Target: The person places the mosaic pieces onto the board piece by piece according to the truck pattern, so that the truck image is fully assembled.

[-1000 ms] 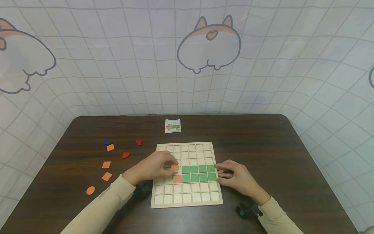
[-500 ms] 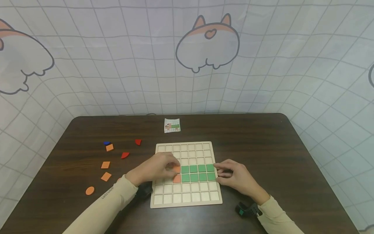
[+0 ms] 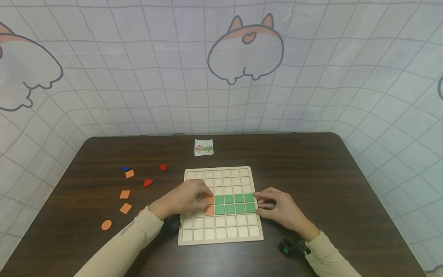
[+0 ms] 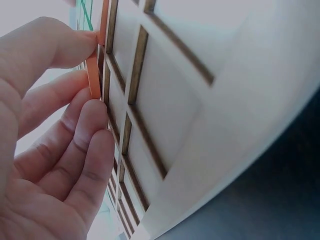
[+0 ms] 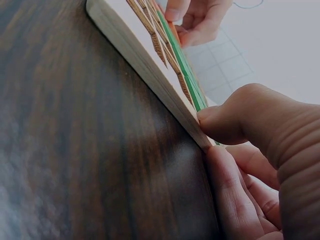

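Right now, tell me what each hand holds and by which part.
The left hand pinches a thin orange square tile by its edges. The right hand grips the pale wooden grid board at its right edge.

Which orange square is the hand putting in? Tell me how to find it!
Look at the dark table, then the pale wooden grid board in its middle. Two rows of green tiles cross the board; at their left end, the left hand pinches the orange square tile. It is the upper orange one, under fingertips, above the orange tile already lying flat.
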Action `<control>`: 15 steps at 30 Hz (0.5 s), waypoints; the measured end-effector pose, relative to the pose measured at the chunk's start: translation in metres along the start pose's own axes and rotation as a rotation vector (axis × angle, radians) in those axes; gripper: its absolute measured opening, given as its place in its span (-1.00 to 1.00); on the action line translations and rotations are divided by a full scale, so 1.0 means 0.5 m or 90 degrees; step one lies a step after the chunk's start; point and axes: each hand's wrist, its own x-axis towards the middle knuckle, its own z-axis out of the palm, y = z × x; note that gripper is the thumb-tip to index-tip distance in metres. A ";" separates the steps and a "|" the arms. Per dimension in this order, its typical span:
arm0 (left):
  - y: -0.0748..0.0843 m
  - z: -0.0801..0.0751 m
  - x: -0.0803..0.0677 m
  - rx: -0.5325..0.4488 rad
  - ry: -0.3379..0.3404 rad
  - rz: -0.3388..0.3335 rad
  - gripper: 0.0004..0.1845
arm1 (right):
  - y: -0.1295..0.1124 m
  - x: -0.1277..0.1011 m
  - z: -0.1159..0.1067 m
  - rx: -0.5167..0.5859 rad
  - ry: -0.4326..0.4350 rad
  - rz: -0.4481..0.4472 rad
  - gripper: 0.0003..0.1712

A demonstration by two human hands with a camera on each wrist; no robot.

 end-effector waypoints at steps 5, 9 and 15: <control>-0.001 0.000 0.000 -0.002 -0.003 -0.005 -0.77 | -0.002 0.000 -0.001 0.000 0.000 -0.004 -0.46; -0.002 0.000 0.001 -0.006 -0.006 -0.006 -0.76 | -0.003 0.000 0.000 0.001 -0.002 -0.003 -0.47; -0.004 0.000 0.002 -0.006 -0.010 -0.008 -0.75 | -0.003 0.000 0.000 -0.001 -0.003 -0.002 -0.47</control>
